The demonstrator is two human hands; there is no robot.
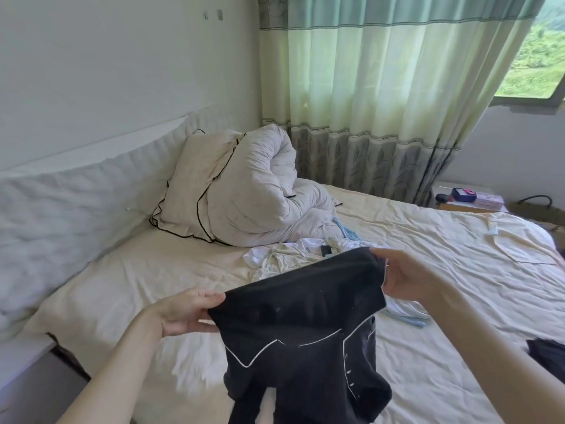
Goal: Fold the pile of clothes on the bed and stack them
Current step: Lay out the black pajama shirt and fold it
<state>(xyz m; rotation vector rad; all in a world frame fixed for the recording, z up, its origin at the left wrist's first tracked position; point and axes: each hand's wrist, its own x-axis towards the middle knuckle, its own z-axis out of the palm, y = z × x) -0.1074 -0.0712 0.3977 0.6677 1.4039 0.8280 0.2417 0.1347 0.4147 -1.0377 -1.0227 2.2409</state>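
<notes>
Black shirt (305,332) hangs over the bed (122,286). Left hand (183,313) and right hand (403,276) each pinch its top edge.

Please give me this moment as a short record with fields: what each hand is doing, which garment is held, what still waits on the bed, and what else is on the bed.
left hand: left hand grips one top corner of the black garment
right hand: right hand grips the other top corner
garment state: held up, unfolded, white piping visible
waiting: pile of light clothes on the bed sheet
also on bed: rolled white duvet
</notes>
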